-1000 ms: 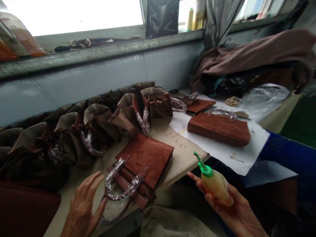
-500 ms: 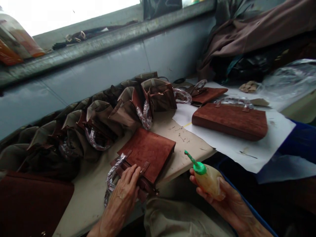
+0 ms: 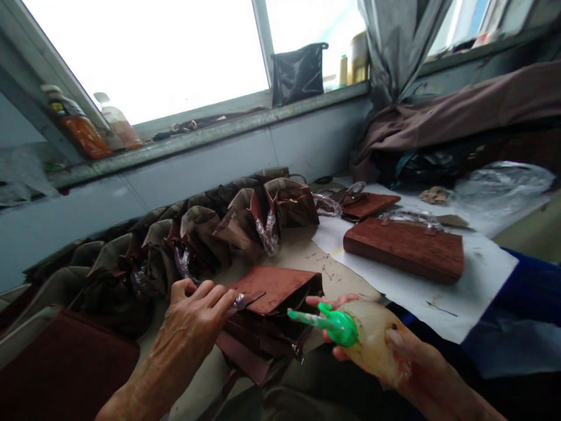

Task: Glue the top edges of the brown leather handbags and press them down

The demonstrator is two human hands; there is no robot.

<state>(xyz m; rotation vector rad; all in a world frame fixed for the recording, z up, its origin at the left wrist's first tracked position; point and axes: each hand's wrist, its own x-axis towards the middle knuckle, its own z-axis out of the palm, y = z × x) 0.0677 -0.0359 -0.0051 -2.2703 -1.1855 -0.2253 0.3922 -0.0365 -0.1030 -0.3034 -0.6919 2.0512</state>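
My left hand is closed round the plastic-wrapped handle of a reddish-brown suede handbag. The bag lies on the table edge in front of me, its top side raised and its mouth gaping towards me, the inside dark. A brown strap or flap hangs from it, and a small metal clasp dangles at its right. In my right hand is a squeeze bottle of yellowish stuff with a green cap and a long nozzle. The nozzle points left, close to the bag's opening and apart from it.
Several open brown handbags stand in rows along the wall. A finished-looking bag lies on white paper at right. Another brown panel or bag fills the lower left. Bottles stand on the windowsill.
My left hand has gone from lying on the bag to gripping its handle, and the bag's mouth has opened. The bottle has tipped left and come nearer the bag. The view has tilted up.
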